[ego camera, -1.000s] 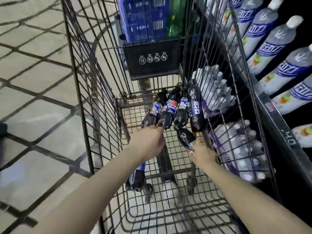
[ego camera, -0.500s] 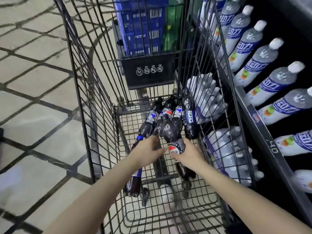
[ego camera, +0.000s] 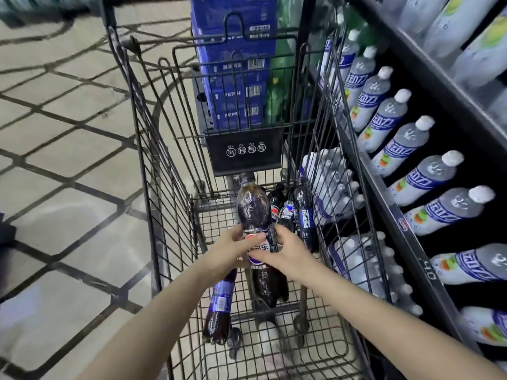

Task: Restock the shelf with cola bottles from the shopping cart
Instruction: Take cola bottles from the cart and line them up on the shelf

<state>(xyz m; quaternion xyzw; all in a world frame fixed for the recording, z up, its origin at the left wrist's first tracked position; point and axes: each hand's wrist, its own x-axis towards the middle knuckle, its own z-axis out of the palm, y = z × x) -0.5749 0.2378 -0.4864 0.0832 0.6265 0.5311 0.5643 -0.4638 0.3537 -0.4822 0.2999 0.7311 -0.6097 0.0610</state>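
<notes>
Inside the wire shopping cart, both my hands hold one dark cola bottle, its cap pointing away from me. My left hand grips its label from the left. My right hand grips it from the right. Several more cola bottles lean together at the cart's far end. Another cola bottle lies low in the cart under my left wrist. The dark shelf runs along the right of the cart.
Rows of grey bottles with blue labels fill the shelf. Shrink-wrapped packs of clear bottles show through the cart's right wall. Blue Pepsi cartons and green bottles stand beyond the cart. Tiled floor lies to the left.
My right hand has lifted one cola bottle out of the group and toward me. My left hand has moved onto the same bottle. The view has tilted up.
</notes>
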